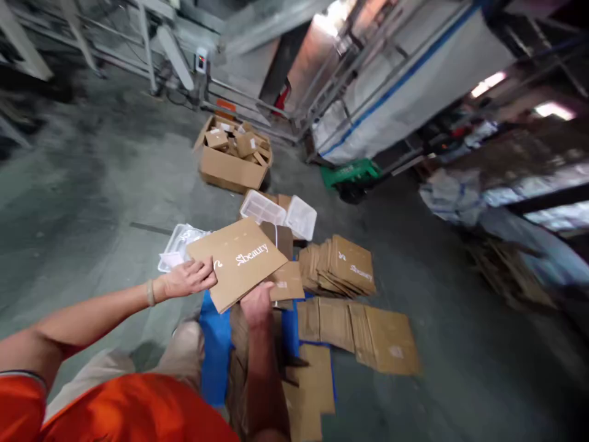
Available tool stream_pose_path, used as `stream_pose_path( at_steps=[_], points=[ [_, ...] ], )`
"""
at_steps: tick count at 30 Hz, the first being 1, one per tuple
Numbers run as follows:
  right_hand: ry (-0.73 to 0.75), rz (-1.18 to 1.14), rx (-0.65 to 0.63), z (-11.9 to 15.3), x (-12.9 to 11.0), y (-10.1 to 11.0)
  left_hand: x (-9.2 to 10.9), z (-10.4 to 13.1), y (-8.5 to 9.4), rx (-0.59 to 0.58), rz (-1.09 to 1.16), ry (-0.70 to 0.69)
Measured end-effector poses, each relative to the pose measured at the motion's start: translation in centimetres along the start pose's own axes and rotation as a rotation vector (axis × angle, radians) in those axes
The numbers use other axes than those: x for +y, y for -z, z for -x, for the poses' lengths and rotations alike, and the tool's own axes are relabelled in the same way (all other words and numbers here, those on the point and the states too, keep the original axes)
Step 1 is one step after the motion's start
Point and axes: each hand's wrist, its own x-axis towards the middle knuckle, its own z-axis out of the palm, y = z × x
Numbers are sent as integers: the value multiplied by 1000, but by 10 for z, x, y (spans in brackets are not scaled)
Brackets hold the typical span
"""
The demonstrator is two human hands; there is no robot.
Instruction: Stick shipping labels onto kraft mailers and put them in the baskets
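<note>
Closest is the orange shirt (138, 411), with pale pants (181, 356) poking out past it. Two hands reach out to a flat brown box (246, 261). The flat box is up in front of the body, above the other things and tilted a bit. It looks like thin layers of cardboard lying together, with straight sides and pointy corners. Its top is smooth and plain brown, with curly white writing that looks like "Sbeauty". There is another white squiggle close to the left hand (191, 277).

The left hand is partly open, its fingers a little bent and lying on the left edge of the flat box. Its thumb is hidden, so I can't tell if it pinches. A light band (150, 293) goes around that wrist. The right hand (257, 304) is closed on the near edge, with its thumb by the top. Its other fingers are mostly hidden.

Under the hands are a blue sheet (216, 353) and more brown cardboard (315, 383). To the right are two rows of flat boxes, the front row (391, 337) and the back row (352, 264), which has white writing too. A clear tub (177, 242) with plastic bits sits just past the left hand. Two more see-through tubs (301, 218) are farther on. Past those, a big open box (232, 169) on the gray floor (124, 166) is full of little brown boxes (246, 144).
</note>
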Motion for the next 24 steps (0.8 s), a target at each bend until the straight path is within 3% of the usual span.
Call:
stream_pose_path(
  at_steps=[3,5,7,9,11,12,13,15,18,20,21,22,24],
  points=[
    [-23,-86,-165,39,0,-122,0,105,52,-25,-133,177],
    [-120,-213,-222,70,3,-195,-1,186,81,-43,-99,396],
    [-196,-256,-310,105,8,-261,-5,277,111,27,64,673],
    [-229,-252,-421,146,15,-323,-6,370,145,275,267,1059],
    [-274,-240,-542,195,24,-386,1,454,176,654,489,1458],
    [-307,-232,-605,224,29,-417,7,489,188,845,629,1589],
    [-343,-223,-674,254,35,-447,15,518,198,1011,797,1642],
    [-426,-201,-844,316,48,-503,30,561,209,1287,1106,1571],
    [-538,-74,-1183,387,69,-572,42,613,218,1639,1213,1455],
    [-445,108,-1320,411,80,-618,46,659,228,1817,1053,1474],
    [-299,184,-1330,418,83,-643,51,687,235,1849,929,1510],
    [-95,227,-1318,423,85,-669,57,716,244,1831,786,1576],
    [355,214,-1321,437,85,-725,71,773,264,1616,480,1759]
  ],
)
